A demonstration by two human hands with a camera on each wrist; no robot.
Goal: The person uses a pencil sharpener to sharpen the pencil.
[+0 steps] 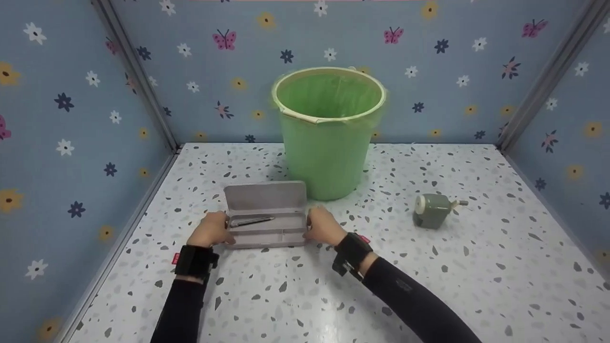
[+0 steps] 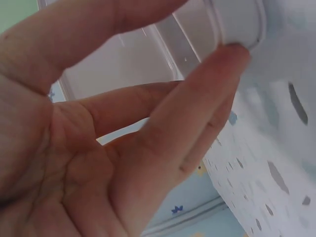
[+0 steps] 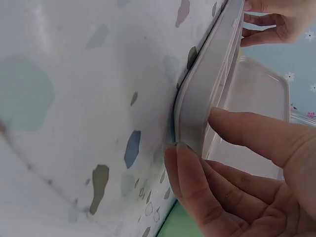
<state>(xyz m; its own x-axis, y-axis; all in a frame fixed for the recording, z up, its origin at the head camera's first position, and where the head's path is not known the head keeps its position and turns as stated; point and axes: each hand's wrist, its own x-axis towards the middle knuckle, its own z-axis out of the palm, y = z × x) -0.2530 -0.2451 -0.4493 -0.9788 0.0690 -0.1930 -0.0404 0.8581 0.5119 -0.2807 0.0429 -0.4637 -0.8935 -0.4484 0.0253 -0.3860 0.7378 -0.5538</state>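
Observation:
A pale grey pencil case [image 1: 265, 197] sits on the speckled table in the head view, its lid raised at the back. Inside, a dark pen [image 1: 252, 222] lies in the rear compartment; a small divider splits the front one. My left hand [image 1: 209, 229] grips the left end of the case. At the opposite end, my right hand [image 1: 325, 226] pinches the case, its thumb on the rim and its fingertips at the bottom edge in the right wrist view. A fingertip [image 2: 236, 52] of the left hand touches the case's corner in the left wrist view.
Right behind the case stands a green bin [image 1: 329, 157] with a liner over its rim. Over to the right is a green pencil sharpener [image 1: 432, 210] with a crank handle. Flower-patterned panels [image 1: 209, 95] border the table [image 1: 286, 305] at the back and both sides.

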